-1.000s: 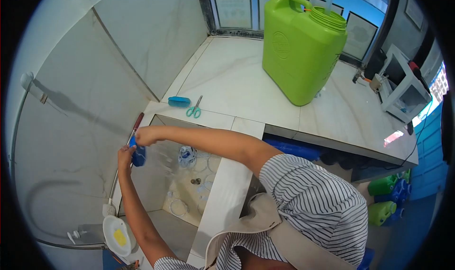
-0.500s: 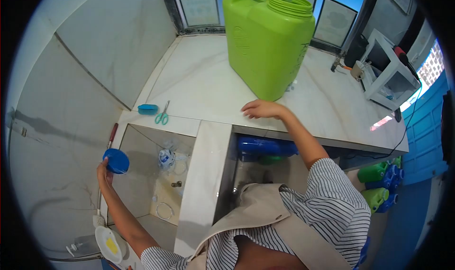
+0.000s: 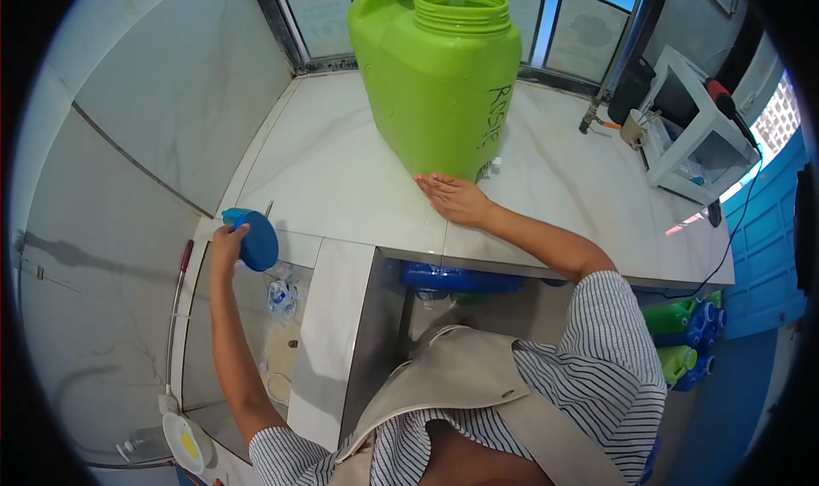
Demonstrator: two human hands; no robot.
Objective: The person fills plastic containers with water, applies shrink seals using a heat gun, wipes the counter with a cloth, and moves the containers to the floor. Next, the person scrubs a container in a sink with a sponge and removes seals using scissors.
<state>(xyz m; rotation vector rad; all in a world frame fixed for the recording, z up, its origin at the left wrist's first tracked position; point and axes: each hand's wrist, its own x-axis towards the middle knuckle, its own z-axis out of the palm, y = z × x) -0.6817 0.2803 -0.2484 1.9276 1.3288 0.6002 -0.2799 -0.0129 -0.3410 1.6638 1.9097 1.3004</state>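
Note:
In my left hand [image 3: 225,247] is a round blue lid [image 3: 260,242], gripped at its edge with the fingers closed. The lid hangs above the sink's far edge and covers most of a pair of scissors. My right hand [image 3: 454,199] is palm down with its fingers stretched out, at the foot of a large green jerrycan [image 3: 435,102]; the fingertips appear to touch it. The jerrycan stands upright on the white counter [image 3: 316,145], its wide mouth uncovered. Something clear, a water stream or a tube, drops into that mouth. Dark handwriting marks its side.
A teal item [image 3: 234,215] lies behind my left hand. Below, the sink [image 3: 205,341] holds a crumpled plastic piece [image 3: 282,298]. Blue containers [image 3: 461,278] sit under the counter. A white rack [image 3: 682,136] and a mug [image 3: 632,126] stand at right; several green and blue jugs [image 3: 674,315] are on the floor.
My left hand has risen away from the sink and toward the counter, carrying the blue lid. My right hand has come down flat by the jerrycan's base. The view has shifted a little.

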